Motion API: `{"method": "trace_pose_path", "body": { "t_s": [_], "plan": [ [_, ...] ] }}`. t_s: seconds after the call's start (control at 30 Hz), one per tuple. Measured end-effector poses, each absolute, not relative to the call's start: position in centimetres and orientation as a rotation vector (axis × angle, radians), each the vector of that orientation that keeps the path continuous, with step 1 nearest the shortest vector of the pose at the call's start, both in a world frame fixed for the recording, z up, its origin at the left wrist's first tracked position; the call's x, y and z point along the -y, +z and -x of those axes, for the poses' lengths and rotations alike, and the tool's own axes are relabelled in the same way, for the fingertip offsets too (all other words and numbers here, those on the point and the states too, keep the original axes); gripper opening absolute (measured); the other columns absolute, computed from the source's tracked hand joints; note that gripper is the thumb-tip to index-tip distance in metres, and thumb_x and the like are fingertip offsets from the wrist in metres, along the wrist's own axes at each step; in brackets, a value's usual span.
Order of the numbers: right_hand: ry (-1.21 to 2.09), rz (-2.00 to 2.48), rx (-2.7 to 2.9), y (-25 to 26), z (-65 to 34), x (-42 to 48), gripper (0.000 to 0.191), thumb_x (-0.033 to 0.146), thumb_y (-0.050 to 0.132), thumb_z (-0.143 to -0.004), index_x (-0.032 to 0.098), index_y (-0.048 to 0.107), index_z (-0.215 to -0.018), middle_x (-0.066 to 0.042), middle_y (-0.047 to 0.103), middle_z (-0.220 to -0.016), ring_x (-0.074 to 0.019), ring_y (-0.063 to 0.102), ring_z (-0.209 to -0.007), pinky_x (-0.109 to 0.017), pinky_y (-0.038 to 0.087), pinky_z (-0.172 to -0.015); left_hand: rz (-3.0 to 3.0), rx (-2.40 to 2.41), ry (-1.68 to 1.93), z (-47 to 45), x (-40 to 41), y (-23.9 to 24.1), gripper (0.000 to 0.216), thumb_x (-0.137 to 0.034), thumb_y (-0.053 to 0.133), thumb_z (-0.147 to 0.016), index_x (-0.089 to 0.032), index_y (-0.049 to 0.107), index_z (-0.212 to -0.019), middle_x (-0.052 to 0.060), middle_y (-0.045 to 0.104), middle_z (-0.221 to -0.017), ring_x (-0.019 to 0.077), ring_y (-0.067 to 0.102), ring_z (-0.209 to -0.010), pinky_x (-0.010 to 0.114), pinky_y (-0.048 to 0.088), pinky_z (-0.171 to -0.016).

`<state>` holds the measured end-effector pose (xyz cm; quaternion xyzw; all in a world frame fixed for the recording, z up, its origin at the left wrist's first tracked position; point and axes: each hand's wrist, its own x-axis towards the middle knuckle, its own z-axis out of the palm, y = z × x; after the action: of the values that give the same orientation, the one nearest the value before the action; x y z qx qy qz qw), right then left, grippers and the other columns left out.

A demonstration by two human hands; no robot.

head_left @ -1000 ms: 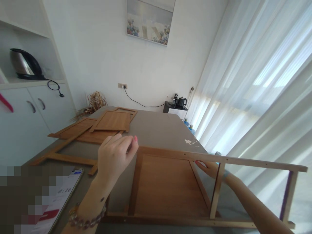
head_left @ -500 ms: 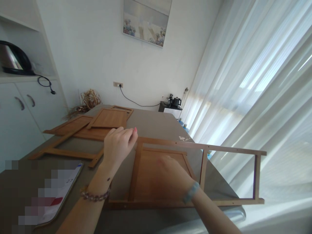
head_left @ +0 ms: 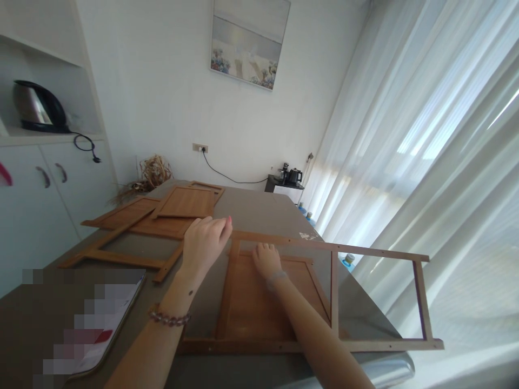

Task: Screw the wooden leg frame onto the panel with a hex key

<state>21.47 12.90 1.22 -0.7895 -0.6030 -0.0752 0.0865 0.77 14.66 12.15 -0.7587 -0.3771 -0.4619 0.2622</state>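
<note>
A wooden ladder-like frame (head_left: 375, 249) with two long rails and crossbars lies across the table's right part. My left hand (head_left: 207, 239) is closed at the left end of its far rail, with the gripped part hidden behind the fingers. Within the frame's outline is a wooden panel (head_left: 253, 302), its left side next to a crossbar. My right hand (head_left: 267, 259) rests over the panel's far edge, fingers bent down around it. Whether the panel sits in the crossbar's groove, I cannot tell.
At the left lie another wooden frame (head_left: 125, 258) and stacked panels (head_left: 184, 202). A tablet-like device (head_left: 117, 319), partly pixelated, is near my left forearm. The grey table (head_left: 251, 208) has a rounded edge by the curtain (head_left: 446, 178). A kettle (head_left: 38, 108) stands on a shelf.
My right hand has moved away from me across the panel to its far edge. My left hand keeps its place at the frame. The frame's right end has shifted slightly, and the view has moved somewhat.
</note>
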Motion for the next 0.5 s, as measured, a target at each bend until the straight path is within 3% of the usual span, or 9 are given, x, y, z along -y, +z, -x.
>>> {"method": "trace_pose_path", "body": {
  "t_s": [0.5],
  "plan": [
    [-0.187, 2.413, 1.743, 0.81, -21.57, -13.98, 0.035, 0.04, 0.057, -0.093, 0.017, 0.059, -0.12, -0.009, 0.061, -0.123, -0.0212, 0.06, -0.109, -0.045, 0.052, -0.093, 2.055, 1.037, -1.217, -0.37, -14.56, 11.85, 0.044, -0.031, 0.045, -0.099, -0.02, 0.051, -0.057, 0.002, 0.057, -0.052, 0.0175, 0.052, -0.055, 0.032, 0.028, -0.061]
  ]
}}
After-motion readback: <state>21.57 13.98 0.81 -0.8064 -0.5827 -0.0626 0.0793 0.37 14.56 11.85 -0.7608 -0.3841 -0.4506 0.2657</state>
